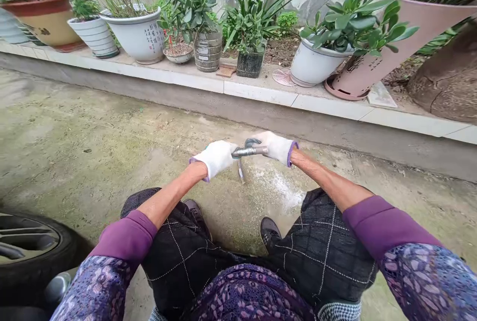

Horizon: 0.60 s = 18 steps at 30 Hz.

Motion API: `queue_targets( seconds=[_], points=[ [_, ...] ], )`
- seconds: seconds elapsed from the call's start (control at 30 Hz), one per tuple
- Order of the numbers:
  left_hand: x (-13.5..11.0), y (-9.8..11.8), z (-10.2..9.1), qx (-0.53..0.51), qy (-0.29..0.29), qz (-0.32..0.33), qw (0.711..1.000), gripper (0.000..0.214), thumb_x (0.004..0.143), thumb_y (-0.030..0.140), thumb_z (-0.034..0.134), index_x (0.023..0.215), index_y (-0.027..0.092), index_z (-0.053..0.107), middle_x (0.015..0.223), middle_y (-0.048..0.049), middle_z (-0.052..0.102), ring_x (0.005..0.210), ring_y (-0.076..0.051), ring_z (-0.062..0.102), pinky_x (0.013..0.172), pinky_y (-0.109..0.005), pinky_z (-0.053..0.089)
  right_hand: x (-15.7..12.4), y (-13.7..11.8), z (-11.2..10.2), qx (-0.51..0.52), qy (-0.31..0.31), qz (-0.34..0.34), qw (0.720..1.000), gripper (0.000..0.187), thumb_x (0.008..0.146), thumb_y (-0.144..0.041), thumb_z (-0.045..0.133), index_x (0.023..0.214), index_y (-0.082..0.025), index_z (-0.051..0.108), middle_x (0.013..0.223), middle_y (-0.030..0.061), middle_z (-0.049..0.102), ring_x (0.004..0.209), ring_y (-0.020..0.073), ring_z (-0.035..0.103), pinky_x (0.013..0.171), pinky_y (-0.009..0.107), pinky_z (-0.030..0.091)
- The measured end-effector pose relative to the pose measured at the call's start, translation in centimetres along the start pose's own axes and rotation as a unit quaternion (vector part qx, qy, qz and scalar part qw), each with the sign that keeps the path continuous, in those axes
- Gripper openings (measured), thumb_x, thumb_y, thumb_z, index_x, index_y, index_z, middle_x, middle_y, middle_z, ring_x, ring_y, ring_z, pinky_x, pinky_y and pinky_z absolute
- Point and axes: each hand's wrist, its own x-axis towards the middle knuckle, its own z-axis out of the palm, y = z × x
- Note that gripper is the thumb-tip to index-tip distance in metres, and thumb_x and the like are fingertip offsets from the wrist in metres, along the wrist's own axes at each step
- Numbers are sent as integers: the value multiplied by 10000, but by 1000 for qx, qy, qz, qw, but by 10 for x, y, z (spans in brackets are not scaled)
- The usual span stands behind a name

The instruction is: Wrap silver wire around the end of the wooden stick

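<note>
Both my hands wear white work gloves with purple cuffs and are held out over my knees. My right hand (pixel 275 146) is closed around the end of a short grey metal tool (pixel 249 151) lying level between the hands. My left hand (pixel 216 157) is closed at the tool's other end, where a thin metal piece (pixel 241 171) hangs down. I cannot tell exactly what the tool is. Below it the concrete ground (pixel 112 142) has a pale wet or powdery patch (pixel 283 189). My legs in dark checked trousers are bent, with dark shoes (pixel 269 231) on the ground.
A tiled ledge (pixel 257 93) runs across the back with several potted plants: white pots (pixel 138 38), a grey tin pot (pixel 207 50), a black pot (pixel 249 62), a tilted pink pot (pixel 387 47). A vehicle tyre (pixel 30 251) lies at the lower left.
</note>
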Motion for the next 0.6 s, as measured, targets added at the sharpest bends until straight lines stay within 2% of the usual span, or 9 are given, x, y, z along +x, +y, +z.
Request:
queue_targets(
  seconds=[0.07, 0.17, 0.27, 0.33, 0.47, 0.6],
  points=[
    [0, -7, -4, -60, 34, -26, 997, 329, 941, 339, 500, 1065, 170, 754, 892, -71, 764, 841, -230, 725, 713, -263, 519, -3, -14, 16, 16, -29, -10, 999, 309, 929, -203, 459, 1030, -199, 751, 1020, 40, 760, 867, 169, 670, 772, 246, 475],
    [3, -17, 0, -68, 57, -57, 994, 311, 921, 299, 530, 1124, 174, 730, 984, -82, 767, 903, -218, 723, 753, -250, 516, -14, -43, 29, -27, -52, -23, 998, 301, 958, -244, 446, 1031, -218, 737, 994, 38, 761, 866, 178, 675, 769, 251, 461],
    [7, -20, 8, -15, 46, -89, 995, 293, 896, 204, 538, 1109, 147, 731, 955, -159, 759, 919, -277, 735, 793, -334, 539, -25, -63, 23, -108, -57, -20, 992, 309, 977, -274, 428, 1058, -221, 722, 1003, 59, 759, 875, 196, 677, 747, 263, 437],
    [6, -17, 14, 48, 20, -84, 995, 286, 889, 125, 503, 1047, 121, 742, 931, -199, 749, 947, -324, 737, 801, -395, 551, -29, -69, 12, -148, -61, -12, 987, 315, 981, -288, 429, 1090, -227, 718, 1011, 70, 760, 871, 205, 679, 719, 270, 424],
    [-2, -3, 22, 121, -8, -22, 992, 293, 877, 57, 479, 1007, 103, 737, 921, -222, 741, 959, -369, 734, 782, -448, 559, -27, -55, -5, -158, -47, 21, 986, 316, 977, -321, 454, 1125, -221, 714, 1001, 76, 764, 873, 212, 683, 710, 272, 423],
    [-9, 8, 20, 102, -16, 19, 995, 284, 916, 177, 507, 1092, 161, 730, 893, -169, 749, 907, -339, 741, 766, -414, 553, -16, -18, -7, -59, 17, 9, 998, 303, 950, -256, 471, 1092, -205, 733, 1103, 60, 761, 969, 199, 674, 823, 263, 441]
  ],
)
